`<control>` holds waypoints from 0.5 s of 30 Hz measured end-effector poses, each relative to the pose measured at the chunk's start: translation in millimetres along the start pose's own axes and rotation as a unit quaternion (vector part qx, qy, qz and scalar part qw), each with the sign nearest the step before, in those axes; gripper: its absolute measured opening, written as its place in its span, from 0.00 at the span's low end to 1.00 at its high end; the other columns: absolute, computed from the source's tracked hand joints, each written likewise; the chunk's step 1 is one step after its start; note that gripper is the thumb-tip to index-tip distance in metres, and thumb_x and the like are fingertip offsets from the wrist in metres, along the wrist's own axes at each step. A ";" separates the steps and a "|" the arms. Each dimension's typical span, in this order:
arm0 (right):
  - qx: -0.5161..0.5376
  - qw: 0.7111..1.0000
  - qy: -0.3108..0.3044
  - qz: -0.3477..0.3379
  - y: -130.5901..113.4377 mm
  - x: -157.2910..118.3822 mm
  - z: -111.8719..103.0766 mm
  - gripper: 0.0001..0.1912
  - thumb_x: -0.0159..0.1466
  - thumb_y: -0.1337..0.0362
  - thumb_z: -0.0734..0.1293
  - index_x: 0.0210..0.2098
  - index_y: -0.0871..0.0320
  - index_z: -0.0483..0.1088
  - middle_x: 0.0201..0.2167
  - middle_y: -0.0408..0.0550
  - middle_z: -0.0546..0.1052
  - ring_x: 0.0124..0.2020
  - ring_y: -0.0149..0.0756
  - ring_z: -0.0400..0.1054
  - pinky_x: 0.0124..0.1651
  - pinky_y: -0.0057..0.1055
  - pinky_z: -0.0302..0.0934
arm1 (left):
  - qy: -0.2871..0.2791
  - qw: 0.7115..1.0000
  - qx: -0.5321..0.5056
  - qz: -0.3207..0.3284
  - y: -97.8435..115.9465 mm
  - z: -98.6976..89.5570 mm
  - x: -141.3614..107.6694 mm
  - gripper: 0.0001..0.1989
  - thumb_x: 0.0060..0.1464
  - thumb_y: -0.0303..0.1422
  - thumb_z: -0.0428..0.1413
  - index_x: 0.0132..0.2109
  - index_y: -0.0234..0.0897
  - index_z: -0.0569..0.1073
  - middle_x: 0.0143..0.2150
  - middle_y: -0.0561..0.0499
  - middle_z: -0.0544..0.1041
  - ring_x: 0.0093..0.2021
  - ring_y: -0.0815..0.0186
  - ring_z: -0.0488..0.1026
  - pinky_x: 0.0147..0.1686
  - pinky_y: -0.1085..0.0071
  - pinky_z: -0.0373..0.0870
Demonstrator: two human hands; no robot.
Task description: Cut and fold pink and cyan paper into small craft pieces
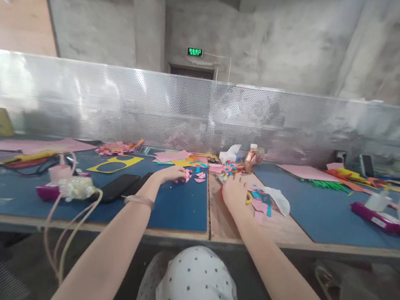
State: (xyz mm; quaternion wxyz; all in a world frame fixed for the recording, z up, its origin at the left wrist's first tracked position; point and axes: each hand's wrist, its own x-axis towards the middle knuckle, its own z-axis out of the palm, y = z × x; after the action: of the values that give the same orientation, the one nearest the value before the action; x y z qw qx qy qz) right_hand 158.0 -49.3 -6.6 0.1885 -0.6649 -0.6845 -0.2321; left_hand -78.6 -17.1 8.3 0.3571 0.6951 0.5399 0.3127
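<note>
My left hand point(173, 174) is over the blue mat, its fingers closed on a small pink piece of paper point(188, 175). Another pink scrap point(200, 175) lies just right of it. On the bare wooden strip, my right hand point(234, 192) reaches over the paper bits with its fingers apart, and I see nothing held in it. Beside that hand shows a yellow loop point(248, 198), like a scissors handle, partly hidden. Pink and blue paper scraps point(261, 205) lie to its right. Beyond the fingertips is a pile of colourful paper pieces point(230, 168).
A bottle point(251, 158) and white tissue point(229, 155) stand at the back. Left are a black phone point(120, 187), yellow cut-out sheet point(115, 164) and a purple tool with a cord point(48, 192). Right lies another purple tool point(378, 219). A perforated metal screen point(175, 112) closes the far side.
</note>
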 end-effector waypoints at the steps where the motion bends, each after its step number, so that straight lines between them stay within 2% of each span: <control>1: 0.001 1.000 0.007 -0.028 -5.8 4.3 -1.4 0.14 0.61 0.66 0.58 0.45 0.64 0.63 0.48 0.55 0.63 0.50 0.42 0.56 0.49 0.44 0.51 | -0.010 1.000 0.002 -0.005 -0.4 0.0 -0.3 0.13 0.54 0.34 0.49 0.45 0.32 0.67 0.42 0.47 0.70 0.39 0.65 0.69 0.37 0.63 0.68; 4: 0.010 0.987 0.006 -0.159 -32.4 21.9 -2.6 0.12 0.62 0.65 0.58 0.44 0.62 0.64 0.48 0.51 0.64 0.51 0.40 0.56 0.50 0.43 0.52 | -0.006 1.000 0.006 -0.016 -1.9 -0.3 3.5 0.13 0.54 0.34 0.49 0.45 0.32 0.66 0.43 0.47 0.70 0.39 0.65 0.69 0.37 0.63 0.68; 8: 0.015 0.947 -0.006 -0.320 -75.1 47.3 1.5 0.11 0.61 0.64 0.59 0.42 0.61 0.65 0.46 0.49 0.66 0.51 0.39 0.56 0.51 0.44 0.52 | 0.057 0.998 0.019 -0.013 -2.5 -4.8 14.9 0.14 0.54 0.34 0.49 0.47 0.33 0.65 0.45 0.46 0.69 0.41 0.64 0.69 0.38 0.62 0.68; 11: 0.003 0.930 -0.021 -0.367 -94.8 59.4 9.0 0.10 0.61 0.64 0.60 0.40 0.62 0.66 0.44 0.49 0.68 0.49 0.38 0.59 0.50 0.43 0.54 | 0.098 0.995 0.032 -0.002 -1.5 -10.3 20.4 0.14 0.54 0.34 0.49 0.47 0.33 0.65 0.46 0.46 0.68 0.41 0.63 0.68 0.38 0.62 0.68; 15: -0.009 0.922 -0.024 -0.387 -99.2 64.6 23.8 0.10 0.61 0.64 0.60 0.40 0.63 0.66 0.42 0.49 0.69 0.46 0.37 0.62 0.48 0.42 0.56 | 0.124 0.991 0.051 0.011 -2.0 -10.6 21.4 0.14 0.54 0.34 0.49 0.47 0.33 0.65 0.45 0.46 0.68 0.41 0.63 0.68 0.39 0.61 0.68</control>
State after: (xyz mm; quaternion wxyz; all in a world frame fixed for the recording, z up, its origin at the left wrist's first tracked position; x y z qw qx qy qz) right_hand 57.4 16.6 3.9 0.0618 -0.3549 -0.8907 -0.2771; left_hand -83.6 5.7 13.5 0.2476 0.6744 0.5875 0.3725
